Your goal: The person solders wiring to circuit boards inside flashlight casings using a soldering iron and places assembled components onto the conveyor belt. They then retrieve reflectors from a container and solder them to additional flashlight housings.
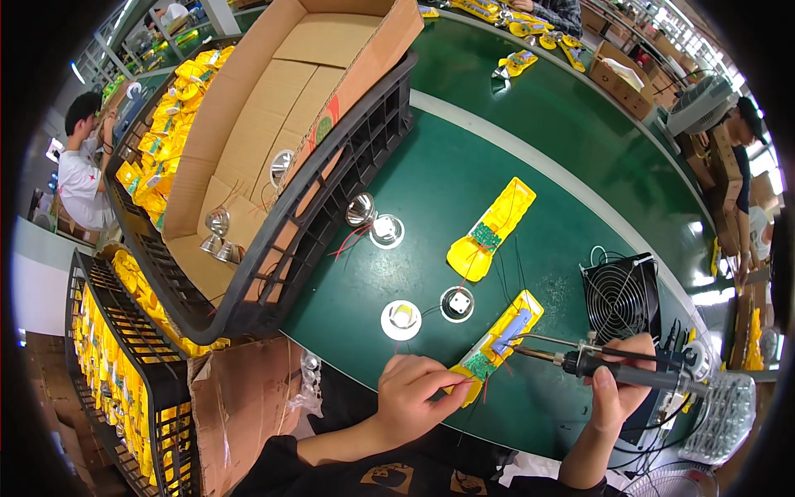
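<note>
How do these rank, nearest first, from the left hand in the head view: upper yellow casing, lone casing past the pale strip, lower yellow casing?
1. Lower yellow casing, at the left hand.
2. Upper yellow casing, mid-table.
3. Lone casing, past the pale strip.

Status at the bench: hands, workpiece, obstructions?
Left hand: fingers pinched, apparently on a thin wire. Right hand: gripping soldering iron. Nearer yellow housing: blue battery, green board exposed. Second housing beyond, apart; nothing visibly blocking.
</note>
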The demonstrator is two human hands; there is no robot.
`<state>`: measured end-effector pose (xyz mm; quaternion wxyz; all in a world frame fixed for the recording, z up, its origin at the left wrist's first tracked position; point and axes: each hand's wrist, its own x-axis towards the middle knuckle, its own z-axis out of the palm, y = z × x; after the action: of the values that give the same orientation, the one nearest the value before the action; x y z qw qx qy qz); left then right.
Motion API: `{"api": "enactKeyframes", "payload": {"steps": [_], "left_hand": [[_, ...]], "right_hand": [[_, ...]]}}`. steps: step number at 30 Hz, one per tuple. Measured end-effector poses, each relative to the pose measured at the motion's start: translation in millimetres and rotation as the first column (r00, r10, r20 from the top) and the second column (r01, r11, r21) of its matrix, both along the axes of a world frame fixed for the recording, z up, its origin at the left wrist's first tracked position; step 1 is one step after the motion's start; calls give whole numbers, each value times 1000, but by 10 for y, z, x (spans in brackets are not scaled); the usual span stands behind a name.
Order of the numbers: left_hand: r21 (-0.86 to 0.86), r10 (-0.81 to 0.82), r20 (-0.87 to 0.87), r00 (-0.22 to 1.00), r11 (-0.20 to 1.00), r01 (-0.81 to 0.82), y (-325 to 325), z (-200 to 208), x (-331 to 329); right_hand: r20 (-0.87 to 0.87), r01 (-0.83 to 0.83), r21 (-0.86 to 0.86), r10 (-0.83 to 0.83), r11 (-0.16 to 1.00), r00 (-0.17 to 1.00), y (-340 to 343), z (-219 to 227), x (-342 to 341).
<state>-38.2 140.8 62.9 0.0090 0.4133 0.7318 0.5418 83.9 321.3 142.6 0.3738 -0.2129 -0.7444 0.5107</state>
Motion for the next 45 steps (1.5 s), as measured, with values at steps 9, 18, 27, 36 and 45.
{"api": "enactKeyframes", "payload": {"steps": [9,18,27,36,45], "left_hand": [[10,57,72,996,998,-58,80,-97,46],[14,61,205,977,998,-65,102,-141,37],[-3,25,225,974,1000,-25,113,-173,10],[12,35,252,967,999,-39,118,-172,21],[8,33,231,972,999,-36,119,-178,21]], "right_hand": [[59,-166,-309,193,937,979,269,-72,-316],[105,-258,-311,303,915,947,328,-312,-357],[79,-260,-291,294,921,953,343,-339,-374],[83,-279,-330,322,902,943,302,-325,-399],[126,-291,-321,346,901,930,301,-331,-402]]}}
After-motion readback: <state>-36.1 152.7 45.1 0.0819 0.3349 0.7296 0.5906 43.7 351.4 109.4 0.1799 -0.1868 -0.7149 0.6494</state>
